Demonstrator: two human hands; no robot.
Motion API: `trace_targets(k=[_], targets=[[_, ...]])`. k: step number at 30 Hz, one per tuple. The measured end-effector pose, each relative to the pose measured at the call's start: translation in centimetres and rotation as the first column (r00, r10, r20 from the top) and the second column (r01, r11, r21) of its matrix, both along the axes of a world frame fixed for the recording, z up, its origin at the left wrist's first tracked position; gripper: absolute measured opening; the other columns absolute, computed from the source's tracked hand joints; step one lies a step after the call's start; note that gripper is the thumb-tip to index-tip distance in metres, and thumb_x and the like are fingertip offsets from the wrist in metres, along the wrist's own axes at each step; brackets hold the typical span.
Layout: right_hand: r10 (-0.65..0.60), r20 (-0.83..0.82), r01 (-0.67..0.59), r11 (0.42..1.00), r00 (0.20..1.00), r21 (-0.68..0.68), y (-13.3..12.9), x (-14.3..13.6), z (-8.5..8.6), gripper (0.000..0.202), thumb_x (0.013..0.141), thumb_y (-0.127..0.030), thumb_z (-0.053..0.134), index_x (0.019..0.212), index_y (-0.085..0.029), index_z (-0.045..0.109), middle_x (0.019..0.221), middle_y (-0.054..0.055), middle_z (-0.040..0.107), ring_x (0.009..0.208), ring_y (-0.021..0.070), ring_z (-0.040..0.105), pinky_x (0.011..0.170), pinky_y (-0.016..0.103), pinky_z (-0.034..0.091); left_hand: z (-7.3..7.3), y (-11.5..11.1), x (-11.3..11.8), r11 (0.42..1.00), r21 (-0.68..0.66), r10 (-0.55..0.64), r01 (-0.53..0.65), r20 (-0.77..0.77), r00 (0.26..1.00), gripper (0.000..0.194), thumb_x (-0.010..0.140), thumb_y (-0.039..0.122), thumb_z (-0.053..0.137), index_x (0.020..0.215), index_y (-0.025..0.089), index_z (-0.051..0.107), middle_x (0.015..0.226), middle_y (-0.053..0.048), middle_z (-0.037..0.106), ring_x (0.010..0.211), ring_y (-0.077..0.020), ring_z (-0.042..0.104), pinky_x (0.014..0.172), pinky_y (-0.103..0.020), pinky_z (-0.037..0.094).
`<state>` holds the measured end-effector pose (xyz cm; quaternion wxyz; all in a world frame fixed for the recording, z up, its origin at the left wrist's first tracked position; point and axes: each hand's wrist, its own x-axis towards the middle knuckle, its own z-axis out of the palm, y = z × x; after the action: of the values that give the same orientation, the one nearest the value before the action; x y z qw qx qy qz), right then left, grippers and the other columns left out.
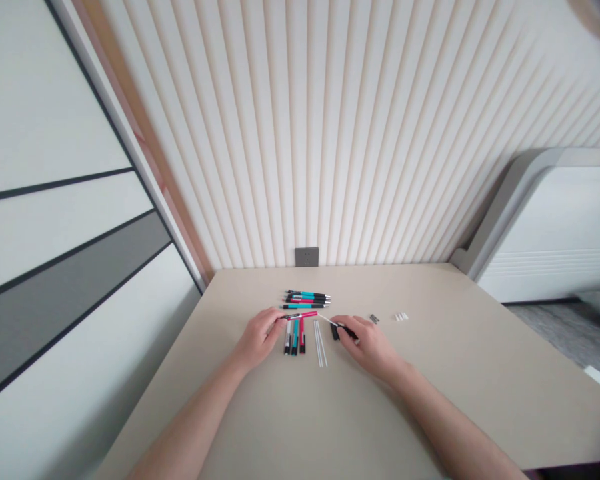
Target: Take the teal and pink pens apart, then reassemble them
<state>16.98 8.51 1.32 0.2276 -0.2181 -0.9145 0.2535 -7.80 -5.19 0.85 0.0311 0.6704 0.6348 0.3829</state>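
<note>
Between its fingertips my left hand [261,337] holds a red pen barrel [309,314] with a black end, pointing right. My right hand [366,340] is closed on a black pen part [349,331], from which a thin white rod [326,320] reaches toward the barrel's open end; whether they touch is unclear. Below the barrel lie a white barrel [287,339], a teal barrel [295,339] and a red barrel [303,339], side by side. Several thin white rods [321,345] rest between my hands. Beside my right fingers is a black piece [335,331].
Several assembled pens [307,295] lie behind my hands on the beige table [280,413]. Small dark parts [375,319] and small white pieces [401,317] are at the right. A dark socket [307,257] is on the ribbed wall behind.
</note>
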Motion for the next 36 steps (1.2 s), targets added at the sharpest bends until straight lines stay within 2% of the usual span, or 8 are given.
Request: trace_targets(k=[3, 8, 11, 16, 20, 26, 31, 36], targets=[[0.026, 0.030, -0.027, 1.000, 0.999, 0.003, 0.0, 0.0, -0.1, 0.026, 0.094, -0.028, 0.042, 0.109, -0.024, 0.063, 0.090, 0.005, 0.069, 0.076, 0.0174, 0.063, 0.070, 0.027, 0.046, 0.2, -0.1, -0.1, 1.000, 0.013, 0.014, -0.014, 0.021, 1.000, 0.025, 0.099, 0.033, 0.040, 0.093, 0.019, 0.060, 0.082, -0.003, 0.062, 0.079, -0.0162, 0.059, 0.074, -0.027, 0.047], [-0.021, 0.064, 0.020, 1.000, 0.998, 0.010, -0.1, -0.2, -0.3, 0.024, 0.093, -0.029, 0.042, 0.105, -0.023, 0.062, 0.081, 0.002, 0.068, 0.066, 0.0162, 0.061, 0.063, 0.026, 0.042, 0.4, -0.2, -0.1, 0.996, 0.048, 0.070, -0.070, 0.000, 0.998, 0.024, 0.097, 0.032, 0.042, 0.089, 0.018, 0.061, 0.078, -0.003, 0.061, 0.075, -0.0155, 0.058, 0.071, -0.026, 0.046], [-0.034, 0.042, 0.034, 0.999, 0.999, 0.003, -0.1, -0.1, -0.2, 0.023, 0.093, -0.027, 0.041, 0.104, -0.022, 0.061, 0.084, 0.002, 0.068, 0.065, 0.0152, 0.060, 0.064, 0.026, 0.041, 0.6, -0.2, -0.2, 0.989, 0.083, 0.118, -0.119, 0.006, 0.993, 0.023, 0.096, 0.030, 0.044, 0.087, 0.018, 0.061, 0.076, -0.003, 0.061, 0.073, -0.0152, 0.057, 0.070, -0.026, 0.045], [0.051, 0.053, -0.052, 0.998, 0.997, 0.036, -0.3, -0.1, 0.1, 0.021, 0.091, -0.020, 0.043, 0.097, -0.021, 0.062, 0.088, 0.004, 0.065, 0.070, 0.0150, 0.059, 0.067, 0.026, 0.042, 0.8, -0.2, -0.3, 0.980, 0.107, 0.164, -0.165, 0.015, 0.986, 0.021, 0.095, 0.029, 0.046, 0.085, 0.017, 0.061, 0.074, -0.002, 0.060, 0.070, -0.0147, 0.057, 0.069, -0.025, 0.044], [0.084, 0.117, -0.097, 0.990, 0.989, 0.107, -0.3, 0.0, 0.3, 0.017, 0.087, -0.017, 0.048, 0.092, -0.021, 0.064, 0.087, 0.004, 0.065, 0.082, 0.0175, 0.060, 0.074, 0.027, 0.041, 0.6, -0.2, -0.1, 0.987, 0.087, 0.134, -0.133, -0.003, 0.991, 0.021, 0.095, 0.028, 0.046, 0.085, 0.017, 0.061, 0.075, -0.002, 0.060, 0.071, -0.0149, 0.056, 0.069, -0.025, 0.044], [-0.018, 0.269, -0.031, 0.983, 0.963, 0.179, 0.0, 0.6, 0.6, 0.014, 0.086, -0.019, 0.050, 0.080, -0.020, 0.062, 0.079, 0.002, 0.066, 0.078, 0.0178, 0.060, 0.071, 0.027, 0.037, 0.0, -0.3, 0.5, 0.998, 0.045, 0.049, -0.046, -0.067, 0.997, 0.021, 0.096, 0.027, 0.044, 0.084, 0.019, 0.059, 0.074, -0.002, 0.059, 0.073, -0.0155, 0.055, 0.072, -0.027, 0.042], [-0.100, 0.384, 0.034, 0.984, 0.918, 0.176, -0.6, 0.6, 0.3, 0.013, 0.084, -0.021, 0.052, 0.074, -0.020, 0.061, 0.076, 0.002, 0.066, 0.071, 0.0167, 0.060, 0.061, 0.026, 0.031, -0.1, -0.2, 1.1, 1.000, 0.031, 0.005, -0.002, -0.097, 0.995, 0.022, 0.096, 0.026, 0.045, 0.079, 0.018, 0.057, 0.070, -0.001, 0.057, 0.069, -0.0151, 0.052, 0.070, -0.027, 0.041], [-0.137, 0.435, 0.092, 0.988, 0.890, 0.122, -0.7, 0.5, 0.2, 0.018, 0.086, -0.027, 0.052, 0.073, -0.020, 0.060, 0.075, 0.004, 0.066, 0.069, 0.0172, 0.061, 0.058, 0.026, 0.029, 0.0, -0.1, 1.7, 0.999, 0.017, -0.041, 0.043, -0.116, 0.992, 0.023, 0.095, 0.025, 0.046, 0.076, 0.018, 0.056, 0.066, 0.000, 0.053, 0.066, -0.0144, 0.048, 0.068, -0.027, 0.039]])
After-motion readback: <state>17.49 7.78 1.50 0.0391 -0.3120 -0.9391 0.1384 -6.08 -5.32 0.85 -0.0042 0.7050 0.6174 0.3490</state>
